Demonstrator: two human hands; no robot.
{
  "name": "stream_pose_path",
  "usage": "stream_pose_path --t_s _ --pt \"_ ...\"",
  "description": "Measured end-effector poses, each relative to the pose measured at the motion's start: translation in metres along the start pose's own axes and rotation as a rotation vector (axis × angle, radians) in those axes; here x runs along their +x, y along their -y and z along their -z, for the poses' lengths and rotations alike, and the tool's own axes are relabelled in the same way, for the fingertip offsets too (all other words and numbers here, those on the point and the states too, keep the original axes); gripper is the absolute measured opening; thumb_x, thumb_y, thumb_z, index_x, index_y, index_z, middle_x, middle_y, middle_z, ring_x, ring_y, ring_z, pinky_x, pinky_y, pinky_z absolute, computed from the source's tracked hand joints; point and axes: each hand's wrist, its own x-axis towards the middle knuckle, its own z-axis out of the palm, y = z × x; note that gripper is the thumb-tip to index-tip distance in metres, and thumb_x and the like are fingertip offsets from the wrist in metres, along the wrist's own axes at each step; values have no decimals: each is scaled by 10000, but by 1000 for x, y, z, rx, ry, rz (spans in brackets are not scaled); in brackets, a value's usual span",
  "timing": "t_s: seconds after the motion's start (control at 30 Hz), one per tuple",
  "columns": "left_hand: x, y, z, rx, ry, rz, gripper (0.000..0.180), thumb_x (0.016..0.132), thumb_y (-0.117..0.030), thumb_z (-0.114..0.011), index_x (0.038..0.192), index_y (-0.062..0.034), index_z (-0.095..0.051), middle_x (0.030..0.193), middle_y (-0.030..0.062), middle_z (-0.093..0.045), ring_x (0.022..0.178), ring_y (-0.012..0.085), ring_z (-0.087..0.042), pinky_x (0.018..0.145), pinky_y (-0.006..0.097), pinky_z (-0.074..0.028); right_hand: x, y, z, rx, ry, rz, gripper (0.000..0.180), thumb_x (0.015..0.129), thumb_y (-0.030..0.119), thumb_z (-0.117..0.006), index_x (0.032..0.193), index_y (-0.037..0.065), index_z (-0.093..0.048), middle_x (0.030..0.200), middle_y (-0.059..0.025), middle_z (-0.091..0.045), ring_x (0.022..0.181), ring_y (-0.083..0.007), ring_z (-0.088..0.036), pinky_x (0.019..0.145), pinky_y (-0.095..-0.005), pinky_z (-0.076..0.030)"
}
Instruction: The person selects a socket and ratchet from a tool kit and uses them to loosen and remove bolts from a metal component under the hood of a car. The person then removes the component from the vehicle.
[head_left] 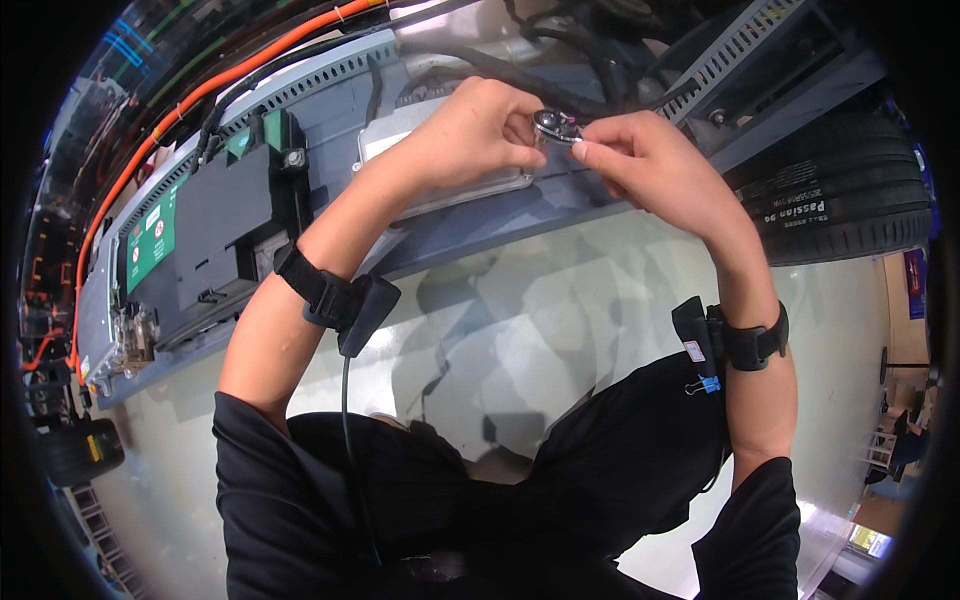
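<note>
Between my two hands is a small round black part (557,126) with a shiny metallic rim and a spot of pink on it; its exact kind is too small to make out. My left hand (485,130) curls its thumb and fingers around the left side of the part. At the opposite edge, the thumb and forefinger of my right hand (645,165) are closed in a pinch on it. Just behind and below my left hand lies a silver metal box (400,125), partly covered by that hand and forearm.
A grey metal frame (470,235) runs across in front of me, carrying a black module (225,220) with a green label. An orange cable (225,80) curves along the far left. A large tyre (835,195) stands at the right. Dark hoses (500,72) lie behind my hands.
</note>
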Motion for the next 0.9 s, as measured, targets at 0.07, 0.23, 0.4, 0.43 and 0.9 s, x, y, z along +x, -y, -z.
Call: stream_pose_path --t_s 0.07,0.23,0.4,0.43,0.9 --pt "2 0 -2 17 -31 13 173 789 -33 -733 886 43 -611 812 119 -718 769 112 -681 701 263 -536 1 -5 2 -13 -39 32 363 908 266 -555 710 -38 -533 524 13 -398 483 -89 -352 450 -288 -298" --pt "2 9 -2 42 -23 -71 235 757 -67 -766 922 17 -622 800 93 -714 720 135 -669 700 261 -530 2 -7 7 -22 -75 50 359 904 280 -567 723 -31 -566 522 15 -404 487 -79 -349 456 -280 -292" --pt "0 12 -2 217 49 -159 340 718 -30 -748 1022 11 -603 787 93 -698 710 200 -674 673 305 -533 -2 2 20 9 -209 69 359 921 306 -578 744 -7 -598 535 33 -430 489 -48 -372 454 -260 -293" --pt "-1 13 0 224 56 -158 345 713 -16 -737 1027 15 -597 779 97 -693 706 210 -673 664 315 -531 -1 2 17 27 -230 83 354 927 307 -580 757 -3 -608 541 39 -435 490 -40 -375 454 -254 -291" --pt "-27 -3 36 221 -201 -109 191 750 -2 -685 936 26 -654 794 96 -701 768 176 -701 708 293 -552 4 3 15 167 -290 25 333 972 312 -554 979 0 -671 564 62 -420 433 -6 -351 384 -197 -245"
